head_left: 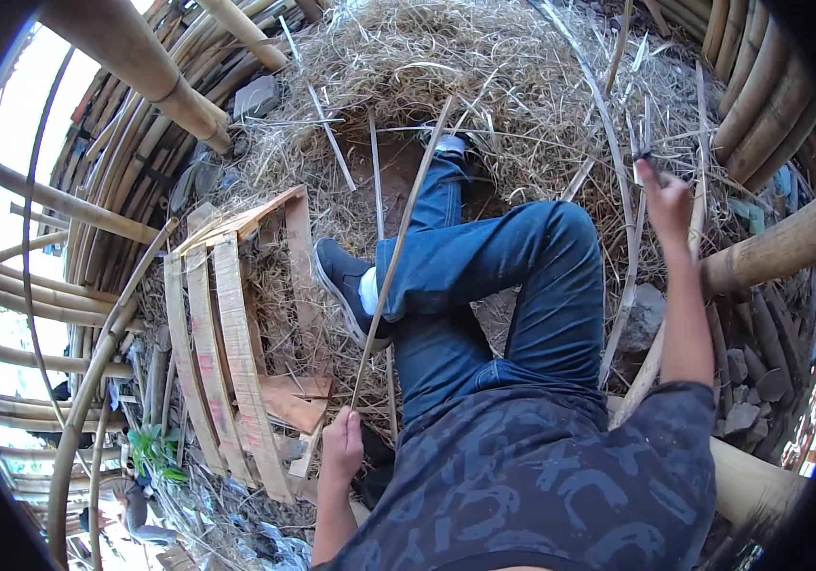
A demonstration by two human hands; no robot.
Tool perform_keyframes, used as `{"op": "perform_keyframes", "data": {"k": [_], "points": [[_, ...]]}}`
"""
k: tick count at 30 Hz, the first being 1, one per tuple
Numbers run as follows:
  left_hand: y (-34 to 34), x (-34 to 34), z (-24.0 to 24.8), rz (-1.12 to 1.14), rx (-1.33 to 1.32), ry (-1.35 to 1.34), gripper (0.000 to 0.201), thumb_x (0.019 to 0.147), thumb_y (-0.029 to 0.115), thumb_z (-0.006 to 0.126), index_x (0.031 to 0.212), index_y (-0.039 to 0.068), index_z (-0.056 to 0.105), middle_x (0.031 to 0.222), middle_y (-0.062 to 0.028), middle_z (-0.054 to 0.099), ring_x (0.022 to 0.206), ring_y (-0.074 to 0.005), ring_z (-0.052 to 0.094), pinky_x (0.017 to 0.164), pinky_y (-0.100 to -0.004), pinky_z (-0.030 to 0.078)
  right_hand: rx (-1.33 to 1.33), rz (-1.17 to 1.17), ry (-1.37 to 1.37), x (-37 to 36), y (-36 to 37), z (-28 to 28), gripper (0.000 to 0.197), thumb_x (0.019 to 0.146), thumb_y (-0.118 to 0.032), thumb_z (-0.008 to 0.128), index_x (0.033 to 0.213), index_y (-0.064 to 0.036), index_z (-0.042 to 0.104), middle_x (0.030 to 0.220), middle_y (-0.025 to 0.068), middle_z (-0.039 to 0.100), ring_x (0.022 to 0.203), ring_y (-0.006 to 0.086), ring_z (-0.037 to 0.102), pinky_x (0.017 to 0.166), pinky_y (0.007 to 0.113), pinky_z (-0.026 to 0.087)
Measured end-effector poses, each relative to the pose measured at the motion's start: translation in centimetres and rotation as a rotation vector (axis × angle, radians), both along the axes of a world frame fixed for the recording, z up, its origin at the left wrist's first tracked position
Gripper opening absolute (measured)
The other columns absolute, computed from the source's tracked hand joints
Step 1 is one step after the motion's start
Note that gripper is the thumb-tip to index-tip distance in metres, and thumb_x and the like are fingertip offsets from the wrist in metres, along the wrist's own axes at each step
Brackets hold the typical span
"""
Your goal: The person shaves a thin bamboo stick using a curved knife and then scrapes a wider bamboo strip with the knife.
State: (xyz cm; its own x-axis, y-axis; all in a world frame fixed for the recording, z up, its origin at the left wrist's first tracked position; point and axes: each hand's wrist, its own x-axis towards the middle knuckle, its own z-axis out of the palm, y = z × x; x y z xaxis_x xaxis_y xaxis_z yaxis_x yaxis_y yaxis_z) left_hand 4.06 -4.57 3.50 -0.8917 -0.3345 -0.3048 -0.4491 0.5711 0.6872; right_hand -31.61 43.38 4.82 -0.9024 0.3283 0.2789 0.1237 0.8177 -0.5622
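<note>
My left hand [341,443] is closed around the lower end of a long, thin bamboo strip [406,214]. The strip slants up across my jeans, its far end over the dry straw. Out to the right, my right hand [667,202] is raised with fingers curled around a small dark object [647,155]. Only a short piece of that object shows, so its kind is unclear. Several pale split strips [623,205] lie on the straw near this hand. My legs [513,276] are bent and crossed between the two hands.
A slatted wooden crate [227,357] lies left of my shoe [346,285]. Dry straw [398,57] covers the ground ahead. Thick bamboo poles [141,67] stand at the left, and another pole [770,243] juts in at the right. Stones [741,419] lie at the lower right.
</note>
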Motion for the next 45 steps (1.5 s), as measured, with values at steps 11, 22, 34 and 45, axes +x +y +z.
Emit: {"op": "perform_keyframes", "data": {"k": [11, 22, 34, 45], "points": [[3.9, -5.3, -3.1, 0.003, 0.515, -0.078, 0.033, 0.102, 0.023, 0.039, 0.073, 0.008, 0.045, 0.059, 0.0038, 0.038, 0.052, -0.0058, 0.036, 0.048, -0.0228, 0.031, -1.030, 0.093, -0.414, 9.0, -8.7, -7.6, 0.043, 0.080, -0.044, 0.073, 0.063, -0.0113, 0.052, 0.050, -0.0039, 0.046, 0.038, 0.0049, 0.042, 0.036, 0.021, 0.034], [5.6, -7.2, -9.6, 0.078, 0.938, -0.428, 0.035, 0.102, 0.037, 0.038, 0.075, 0.015, 0.041, 0.054, 0.0083, 0.029, 0.040, -0.0025, 0.020, 0.036, -0.0200, 0.015, -1.152, 0.091, -0.512, 7.7, -7.1, -8.3, 0.032, 0.080, -0.029, 0.072, 0.063, -0.0082, 0.054, 0.054, 0.0004, 0.050, 0.039, 0.0085, 0.045, 0.037, 0.024, 0.038], [3.3, -8.8, -10.5, 0.130, 1.300, -0.632, 0.042, 0.101, 0.041, 0.036, 0.066, 0.017, 0.033, 0.050, 0.0085, 0.022, 0.039, -0.0049, 0.018, 0.035, -0.0211, 0.013, -1.149, 0.067, -0.558, 7.5, -6.8, -8.2, 0.037, 0.082, -0.038, 0.068, 0.067, -0.0091, 0.051, 0.054, 0.0000, 0.048, 0.038, 0.0090, 0.044, 0.036, 0.024, 0.037], [0.7, -9.9, -12.7, 0.156, 1.546, -0.840, 0.045, 0.100, 0.046, 0.036, 0.065, 0.018, 0.031, 0.050, 0.0088, 0.020, 0.041, -0.0056, 0.017, 0.036, -0.0214, 0.014, -1.049, 0.063, -0.526, 7.1, -7.3, -8.3, 0.035, 0.082, -0.032, 0.068, 0.064, -0.0054, 0.053, 0.051, 0.0030, 0.050, 0.036, 0.0108, 0.047, 0.035, 0.026, 0.039]]}}
